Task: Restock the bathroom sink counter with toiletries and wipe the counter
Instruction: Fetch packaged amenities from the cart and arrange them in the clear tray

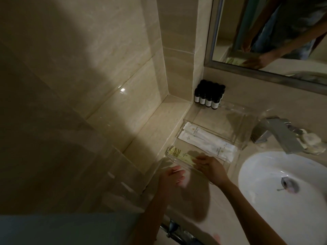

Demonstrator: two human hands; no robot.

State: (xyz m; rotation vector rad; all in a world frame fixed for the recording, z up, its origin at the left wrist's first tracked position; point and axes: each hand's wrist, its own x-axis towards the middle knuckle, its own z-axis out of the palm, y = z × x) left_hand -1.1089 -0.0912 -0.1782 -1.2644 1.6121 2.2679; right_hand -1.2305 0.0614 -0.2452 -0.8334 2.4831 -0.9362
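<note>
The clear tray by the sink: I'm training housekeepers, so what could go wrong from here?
1. The right hand is at the yellow packets at the near end of the clear tray; a nudge might slide it toward the sink basin.
2. In this dim light the left hand could bump the transparent rim and disturb the white packets.

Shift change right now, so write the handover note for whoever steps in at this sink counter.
Left hand: blurred, beside the near corner of the clear tray, nothing seen in it.
Right hand: fingers in the tray at the yellow packets; grip unclear.
Done: white sachets lie in the tray; dark bottles stand in the back corner.
Left: settle the packets, then wipe the counter; no cloth in view.
</note>
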